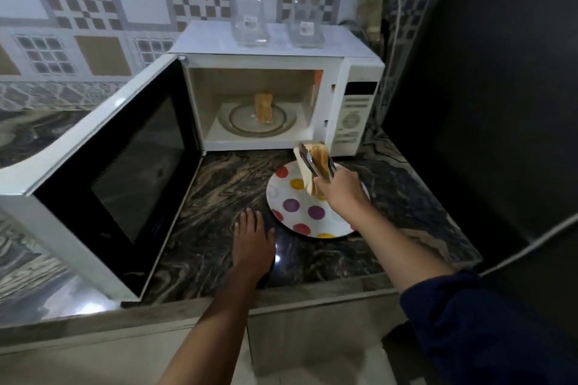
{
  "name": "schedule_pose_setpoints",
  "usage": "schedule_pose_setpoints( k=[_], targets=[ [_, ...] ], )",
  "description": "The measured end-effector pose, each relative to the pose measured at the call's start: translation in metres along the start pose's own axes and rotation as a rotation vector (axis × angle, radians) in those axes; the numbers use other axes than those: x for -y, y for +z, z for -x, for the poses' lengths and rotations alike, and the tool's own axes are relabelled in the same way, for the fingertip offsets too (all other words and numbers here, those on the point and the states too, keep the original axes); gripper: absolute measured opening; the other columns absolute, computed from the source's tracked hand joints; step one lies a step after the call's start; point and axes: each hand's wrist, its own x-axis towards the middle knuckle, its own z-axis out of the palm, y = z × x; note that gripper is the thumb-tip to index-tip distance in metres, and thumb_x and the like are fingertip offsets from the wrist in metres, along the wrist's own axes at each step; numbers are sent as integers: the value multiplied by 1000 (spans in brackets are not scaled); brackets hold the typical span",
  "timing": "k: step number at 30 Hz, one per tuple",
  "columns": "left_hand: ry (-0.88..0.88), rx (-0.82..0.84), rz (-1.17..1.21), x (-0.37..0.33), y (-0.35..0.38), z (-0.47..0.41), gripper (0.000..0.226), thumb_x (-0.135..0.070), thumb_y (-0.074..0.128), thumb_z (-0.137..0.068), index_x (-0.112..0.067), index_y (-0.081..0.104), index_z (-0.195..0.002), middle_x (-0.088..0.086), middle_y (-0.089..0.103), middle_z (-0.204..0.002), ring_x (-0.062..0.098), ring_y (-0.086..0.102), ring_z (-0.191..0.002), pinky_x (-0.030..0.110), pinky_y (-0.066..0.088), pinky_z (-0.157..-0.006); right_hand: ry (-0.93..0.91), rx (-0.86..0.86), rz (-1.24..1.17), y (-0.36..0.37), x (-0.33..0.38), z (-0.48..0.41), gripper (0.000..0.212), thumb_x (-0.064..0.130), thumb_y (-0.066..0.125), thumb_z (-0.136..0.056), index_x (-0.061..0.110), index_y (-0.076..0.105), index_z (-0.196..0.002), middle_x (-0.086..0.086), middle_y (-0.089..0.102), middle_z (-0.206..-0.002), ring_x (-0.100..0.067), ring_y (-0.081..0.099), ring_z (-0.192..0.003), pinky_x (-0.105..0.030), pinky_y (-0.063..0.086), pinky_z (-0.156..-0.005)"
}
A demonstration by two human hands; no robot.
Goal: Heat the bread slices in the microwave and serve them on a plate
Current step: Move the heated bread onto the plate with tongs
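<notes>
The white microwave (356, 72) stands on the counter with its door (106, 172) swung wide open to the left. On its glass turntable (281, 126) a bread slice (264, 106) stands upright. My right hand (342, 189) grips metal tongs (309, 161) that clamp other bread (319, 156) above the polka-dot plate (294, 206). The clamped bread hangs over the plate's far right part. My left hand (251, 239) rests flat on the counter just left of the plate, fingers straight.
Two clear glass containers (250, 22) (305, 25) sit on top of the microwave. The dark marbled counter (219, 197) ends at a front edge near me. A dark wall and a grey cable (531, 247) lie to the right.
</notes>
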Motion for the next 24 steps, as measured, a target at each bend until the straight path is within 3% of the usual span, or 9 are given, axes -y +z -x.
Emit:
schedule_pose_setpoints(
  k=[3, 10, 15, 19, 24],
  targets=[
    [2, -20, -13, 0, 5, 4, 59, -36, 22, -101, -5, 9, -149, 14, 5, -158, 26, 2, -147, 35, 2, -120, 70, -67, 3, 2, -29, 5, 42, 37, 56, -90, 0, 62, -109, -17, 62, -106, -35, 62, -92, -40, 55, -76],
    [3, -60, -6, 3, 10, 5, 58, -36, 20, -101, -6, 9, -149, 13, 6, -158, 25, 2, -147, 35, 3, -119, 189, -123, 98, 7, -58, -2, 40, 32, 54, -93, -4, 59, -109, -18, 62, -105, -33, 62, -88, -31, 39, -62],
    [10, -77, 10, 4, 12, 3, 58, -35, 20, -100, -6, 9, -150, 12, 5, -158, 24, 1, -147, 35, 3, -119, 209, -142, 95, 19, -54, -16, 42, 35, 54, -92, -4, 62, -107, -20, 65, -105, -34, 65, -86, -32, 44, -61],
    [23, -99, 18, 6, 13, 4, 59, -36, 21, -100, -6, 10, -150, 12, 6, -158, 24, 3, -147, 35, 5, -120, 219, -164, 100, 25, -52, -19, 48, 36, 52, -93, -4, 56, -119, -19, 57, -121, -36, 61, -100, -37, 47, -72],
    [29, -112, 16, 6, 14, 4, 58, -37, 21, -100, -6, 13, -149, 13, 10, -158, 25, 5, -147, 35, 6, -120, 186, -134, 72, 23, -58, -18, 50, 41, 56, -89, -3, 59, -113, -21, 62, -109, -36, 63, -93, -33, 46, -66]
  ],
)
